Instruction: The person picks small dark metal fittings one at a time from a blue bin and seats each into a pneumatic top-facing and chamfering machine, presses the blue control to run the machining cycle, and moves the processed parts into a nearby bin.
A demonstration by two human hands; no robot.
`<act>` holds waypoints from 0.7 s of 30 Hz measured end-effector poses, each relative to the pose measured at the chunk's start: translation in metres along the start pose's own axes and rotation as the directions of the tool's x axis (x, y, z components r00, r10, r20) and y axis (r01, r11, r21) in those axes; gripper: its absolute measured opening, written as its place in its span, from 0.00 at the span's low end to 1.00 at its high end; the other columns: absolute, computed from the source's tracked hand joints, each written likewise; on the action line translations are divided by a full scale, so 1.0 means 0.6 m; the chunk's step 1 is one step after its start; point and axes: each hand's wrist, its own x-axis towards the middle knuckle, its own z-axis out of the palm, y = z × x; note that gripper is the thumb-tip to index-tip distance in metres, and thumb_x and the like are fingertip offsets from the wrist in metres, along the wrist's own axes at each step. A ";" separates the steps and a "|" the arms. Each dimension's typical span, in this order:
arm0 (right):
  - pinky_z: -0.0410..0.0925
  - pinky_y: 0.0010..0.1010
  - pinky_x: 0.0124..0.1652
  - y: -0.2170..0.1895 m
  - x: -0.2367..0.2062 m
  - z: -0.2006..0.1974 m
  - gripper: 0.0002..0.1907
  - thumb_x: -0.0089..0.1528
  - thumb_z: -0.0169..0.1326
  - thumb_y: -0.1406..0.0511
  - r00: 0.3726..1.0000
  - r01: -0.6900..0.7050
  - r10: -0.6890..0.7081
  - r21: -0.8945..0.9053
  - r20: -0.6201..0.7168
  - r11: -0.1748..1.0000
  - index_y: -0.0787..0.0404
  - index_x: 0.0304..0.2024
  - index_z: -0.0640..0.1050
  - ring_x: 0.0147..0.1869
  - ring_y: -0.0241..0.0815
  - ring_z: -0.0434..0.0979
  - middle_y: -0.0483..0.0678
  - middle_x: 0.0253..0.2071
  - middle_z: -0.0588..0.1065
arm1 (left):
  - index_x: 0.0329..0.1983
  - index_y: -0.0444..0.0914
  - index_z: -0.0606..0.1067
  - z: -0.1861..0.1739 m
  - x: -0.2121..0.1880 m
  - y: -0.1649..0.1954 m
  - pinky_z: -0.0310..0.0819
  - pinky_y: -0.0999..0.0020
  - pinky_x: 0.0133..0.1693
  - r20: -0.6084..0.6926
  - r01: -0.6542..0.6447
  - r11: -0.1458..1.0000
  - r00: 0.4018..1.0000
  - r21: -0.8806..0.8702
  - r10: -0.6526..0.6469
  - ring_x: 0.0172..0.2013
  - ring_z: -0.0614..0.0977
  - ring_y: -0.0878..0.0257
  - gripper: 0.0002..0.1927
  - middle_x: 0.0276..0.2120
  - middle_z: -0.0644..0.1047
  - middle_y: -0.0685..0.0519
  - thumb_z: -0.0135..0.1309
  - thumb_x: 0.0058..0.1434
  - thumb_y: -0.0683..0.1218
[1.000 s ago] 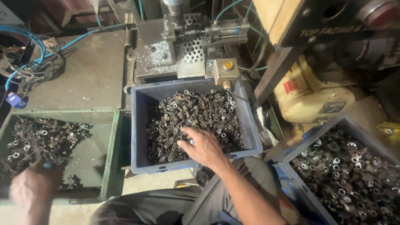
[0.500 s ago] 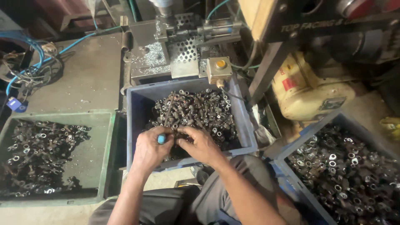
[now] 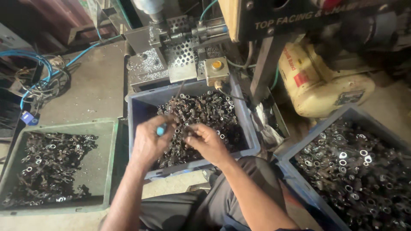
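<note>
Both hands are over the middle blue crate (image 3: 248, 128), which is heaped with small dark metal ring parts (image 3: 205, 111). My left hand (image 3: 150, 141) is closed around a small tool with a blue handle (image 3: 161, 129); a thin rod from it points up toward the machine. Close beside it, my right hand (image 3: 208, 143) pinches some of the metal parts over the heap. The two hands almost touch.
A green crate (image 3: 107, 162) with metal parts sits at the left, another blue crate (image 3: 299, 149) full of ring parts at the right. Behind the middle crate stands a machine (image 3: 180, 55) with a perforated plate and a yellow button. Blue hoses lie at far left.
My left hand came from the green crate over to the middle crate with the blue-handled tool. My right hand lifted from the heap to meet it.
</note>
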 end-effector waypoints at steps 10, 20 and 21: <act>0.67 0.21 0.31 -0.030 0.001 -0.029 0.13 0.62 0.58 0.71 0.977 -0.085 0.073 -0.053 -0.198 0.995 0.64 0.48 0.75 0.35 0.33 0.79 0.45 0.42 0.81 | 0.48 0.44 0.84 -0.100 0.165 0.028 0.79 0.53 0.38 -0.126 -0.130 0.806 0.961 0.578 0.245 0.31 0.84 0.45 0.12 0.31 0.83 0.40 0.58 0.61 0.43; 0.71 0.23 0.30 -0.020 0.001 -0.027 0.14 0.59 0.62 0.73 0.981 -0.143 0.127 -0.110 -0.145 0.984 0.63 0.47 0.75 0.36 0.31 0.76 0.45 0.38 0.78 | 0.32 0.46 0.84 -0.097 0.301 0.045 0.78 0.56 0.34 0.019 -0.158 0.476 0.958 0.865 0.285 0.30 0.84 0.47 0.07 0.27 0.81 0.43 0.57 0.54 0.43; 0.71 0.23 0.31 -0.018 0.001 -0.027 0.15 0.59 0.61 0.73 0.976 -0.168 0.149 -0.116 -0.160 0.979 0.63 0.48 0.75 0.36 0.31 0.76 0.45 0.38 0.77 | 0.32 0.46 0.84 -0.094 0.301 0.047 0.78 0.55 0.33 0.031 -0.183 0.488 0.953 0.853 0.303 0.29 0.84 0.47 0.07 0.27 0.81 0.43 0.57 0.53 0.43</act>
